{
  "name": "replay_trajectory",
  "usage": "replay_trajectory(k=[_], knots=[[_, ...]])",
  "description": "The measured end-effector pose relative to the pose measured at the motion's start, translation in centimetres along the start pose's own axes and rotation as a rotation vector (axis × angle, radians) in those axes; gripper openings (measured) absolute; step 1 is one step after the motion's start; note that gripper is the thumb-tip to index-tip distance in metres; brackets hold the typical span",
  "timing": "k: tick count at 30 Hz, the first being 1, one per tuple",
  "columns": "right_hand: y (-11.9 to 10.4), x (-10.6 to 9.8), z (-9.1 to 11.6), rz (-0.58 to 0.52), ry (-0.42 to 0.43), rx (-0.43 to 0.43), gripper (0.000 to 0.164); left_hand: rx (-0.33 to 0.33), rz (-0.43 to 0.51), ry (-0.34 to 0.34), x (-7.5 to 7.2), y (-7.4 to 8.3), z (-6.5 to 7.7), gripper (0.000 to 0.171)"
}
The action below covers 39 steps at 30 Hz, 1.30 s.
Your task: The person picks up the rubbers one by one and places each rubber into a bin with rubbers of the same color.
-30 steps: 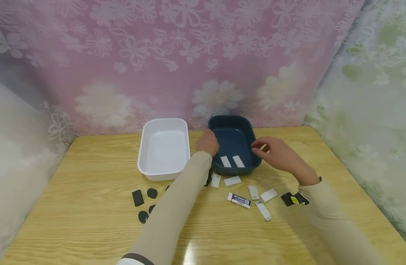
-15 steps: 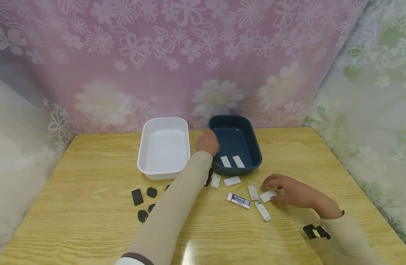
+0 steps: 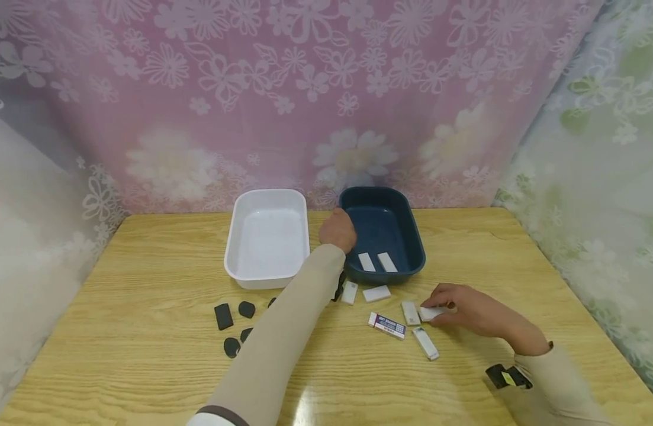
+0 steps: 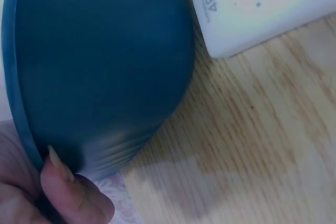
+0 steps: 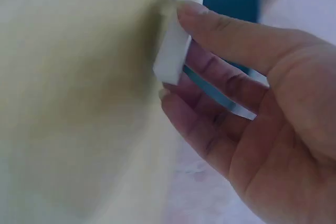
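Note:
My left hand grips the left rim of the dark blue bin; in the left wrist view its thumb is bent at the rim of that bin. Two white erasers lie inside, toward the near end. At the right, my right hand pinches a white eraser between thumb and fingers, close over the table. Other white erasers lie nearby: one left of the fingertips, one nearer me, and a sleeved eraser. Two more, including a 4B eraser, lie before the bin.
A white bin with nothing in it stands left of the blue one. Several black pieces, rectangular and rounded, lie before it, some hidden under my left forearm. The wooden table ends at a floral curtain.
My right hand has moved from the blue bin's right rim down to the loose erasers and now pinches one. My left hand stays at the bin's rim.

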State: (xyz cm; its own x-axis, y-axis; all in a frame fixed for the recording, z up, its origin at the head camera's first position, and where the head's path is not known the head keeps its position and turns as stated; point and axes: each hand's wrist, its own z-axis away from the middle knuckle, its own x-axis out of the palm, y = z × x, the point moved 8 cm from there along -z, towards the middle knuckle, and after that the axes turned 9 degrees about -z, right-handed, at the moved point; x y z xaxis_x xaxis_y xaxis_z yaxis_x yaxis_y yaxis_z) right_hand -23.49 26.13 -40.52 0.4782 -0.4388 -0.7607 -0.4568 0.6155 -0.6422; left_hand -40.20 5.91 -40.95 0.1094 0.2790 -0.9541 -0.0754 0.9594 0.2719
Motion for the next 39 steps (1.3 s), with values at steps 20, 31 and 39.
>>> replay_trajectory(k=[20, 31, 39], knots=[[-0.9, -6.9, -9.7, 0.064, 0.216, 0.136, 0.031, -0.040, 0.003, 0.015, 0.1, -0.5, -0.4, 0.038], [0.4, -5.6, -13.0, 0.208, 0.185, 0.152, 0.037, -0.015, -0.024, 0.031, -0.1, 0.0, 0.0, 0.041], [0.6, -5.0, -14.1, 0.291, 0.206, 0.169, 0.028, -0.030, -0.043, 0.024, 0.0, -0.2, -0.1, 0.041]])
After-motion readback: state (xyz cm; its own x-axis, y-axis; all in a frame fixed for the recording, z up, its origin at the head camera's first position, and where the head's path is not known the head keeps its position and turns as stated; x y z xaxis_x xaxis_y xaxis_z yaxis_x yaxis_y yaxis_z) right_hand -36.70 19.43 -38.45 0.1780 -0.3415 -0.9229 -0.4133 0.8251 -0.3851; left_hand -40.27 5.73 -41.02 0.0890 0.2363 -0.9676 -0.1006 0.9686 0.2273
